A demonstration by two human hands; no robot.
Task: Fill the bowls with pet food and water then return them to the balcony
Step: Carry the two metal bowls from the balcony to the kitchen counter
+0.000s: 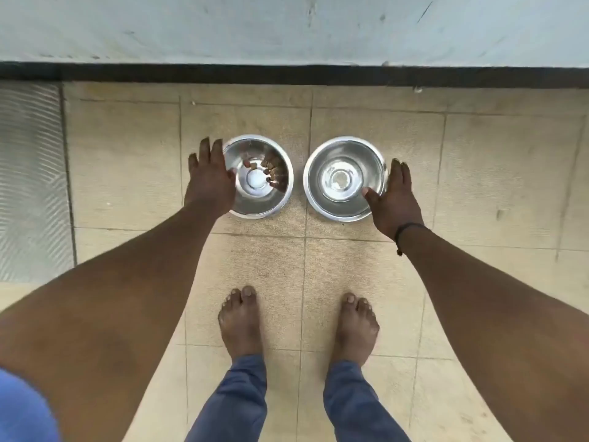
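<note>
You are looking straight down at two steel bowls side by side on the beige tiled floor (350, 282), near a pale wall (287, 23) with a dark skirting strip (287, 74). The two bowls sit close together but do not touch.

The left bowl (258, 199) holds a small cluster of brown kibble pieces (273, 172) bunched toward its right inner wall; the pieces are too blurred for you to count exactly. The right bowl (344, 199) has no kibble; whether there is water in it cannot be told from the shine.

Your left hand (210, 183) lies spread against the left bowl's outer left side, fingers extended along the rim and thumb over the edge into the bowl. Your right hand (393, 199) mirrors it on the right bowl's outer right side, fingers straight and thumb hooked over the rim. Both hands are loosely open, touching the bowls rather than clenched around them. One dark cord bracelet (404, 232) circles your right wrist.

Your two bare feet (240, 320) stand below the bowls, with two blue trouser legs (236, 400). One ribbed grey mat (28, 180) lies at the left.
</note>
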